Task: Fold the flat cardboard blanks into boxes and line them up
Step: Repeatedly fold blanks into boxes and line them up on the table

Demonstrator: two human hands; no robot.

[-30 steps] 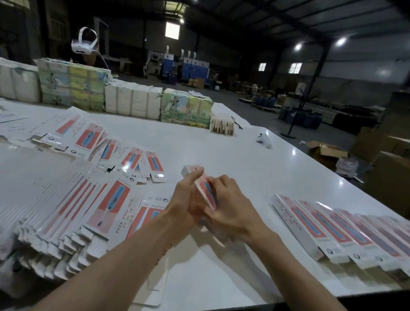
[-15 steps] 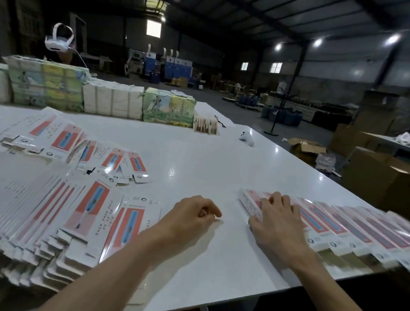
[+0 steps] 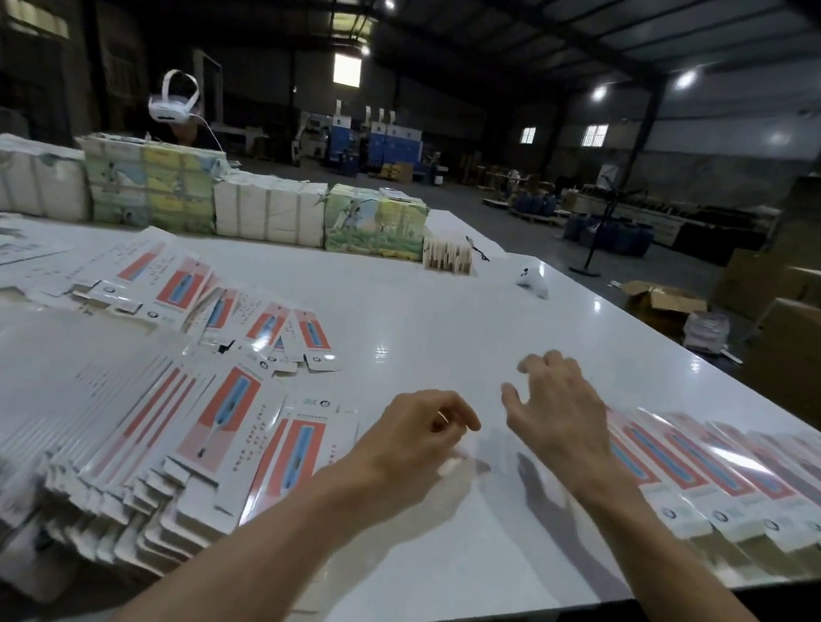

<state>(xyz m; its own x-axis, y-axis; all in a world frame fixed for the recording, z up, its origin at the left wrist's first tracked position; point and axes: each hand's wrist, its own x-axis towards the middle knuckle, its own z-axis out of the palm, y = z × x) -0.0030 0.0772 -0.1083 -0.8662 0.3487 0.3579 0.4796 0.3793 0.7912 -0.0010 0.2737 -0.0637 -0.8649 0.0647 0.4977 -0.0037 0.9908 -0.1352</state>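
Row of folded boxes (image 3: 740,475) runs off the right edge; my right hand (image 3: 561,417) covers part of its leftmost box. Blank stack (image 3: 125,431) blurs lower left; print unreadable.

No text can be read for sure. The flat blanks (image 3: 224,422) at the near left carry small printed lines beside a red stripe, too blurred to read. The folded boxes (image 3: 719,478) at the near right show round marks, also unreadable.
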